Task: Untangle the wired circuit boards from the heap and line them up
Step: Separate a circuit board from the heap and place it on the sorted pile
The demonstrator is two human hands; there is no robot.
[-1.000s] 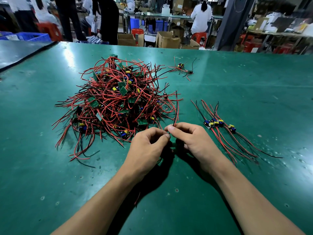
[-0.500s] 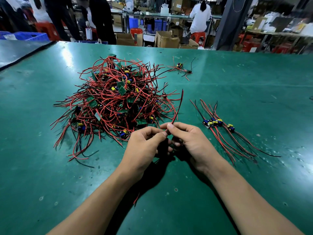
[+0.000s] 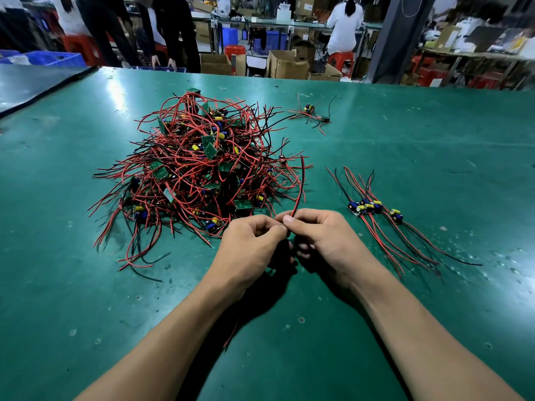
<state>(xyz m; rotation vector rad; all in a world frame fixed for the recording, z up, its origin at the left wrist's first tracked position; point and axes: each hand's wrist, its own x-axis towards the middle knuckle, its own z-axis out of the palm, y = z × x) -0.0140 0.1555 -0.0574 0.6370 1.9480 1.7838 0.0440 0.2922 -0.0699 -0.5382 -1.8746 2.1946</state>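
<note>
Your left hand (image 3: pixel 252 250) and right hand (image 3: pixel 324 241) pinching one upright red wire (image 3: pixel 299 186), heap (image 3: pixel 197 169) of tangled red-black leads, small green boards

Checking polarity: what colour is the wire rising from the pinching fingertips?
Red wire, clearest in head view.

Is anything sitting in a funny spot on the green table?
Yes. A small stray bunch of wired boards lies alone at the far side, apart from the big heap and from the lined-up row on the right. The left hand and right hand pinch a red wire, not that bunch.
</note>
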